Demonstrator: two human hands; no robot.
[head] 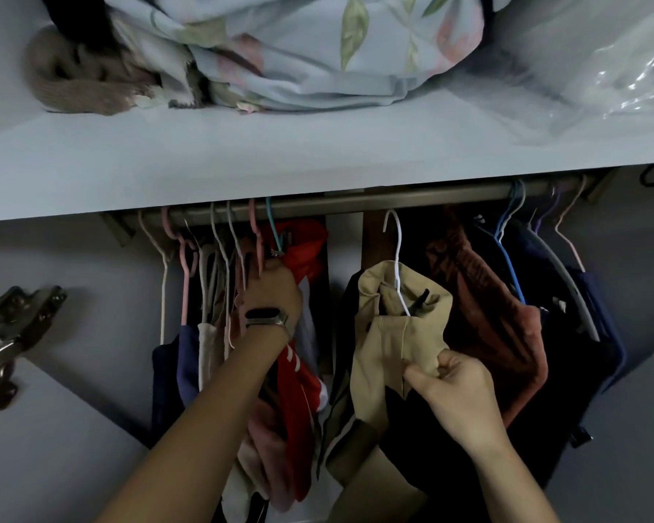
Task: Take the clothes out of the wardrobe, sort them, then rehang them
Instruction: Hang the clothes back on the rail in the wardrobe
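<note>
I see right hand (455,394) fingers pinching beige cotton garment (389,345) on white wire hanger (396,254); left hand (270,292) fingers curled among pink plastic hangers (257,239), grip unclear.

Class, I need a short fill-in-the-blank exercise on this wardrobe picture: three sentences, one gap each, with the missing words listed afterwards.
1. The right hand pinches the ____ garment hanging on the white hanger.
2. A dark watch sits on the wrist of the ____ hand.
3. The folded floral bedding lies on the shelf ____ the hanging rail.

Missing words: beige; left; above
</note>
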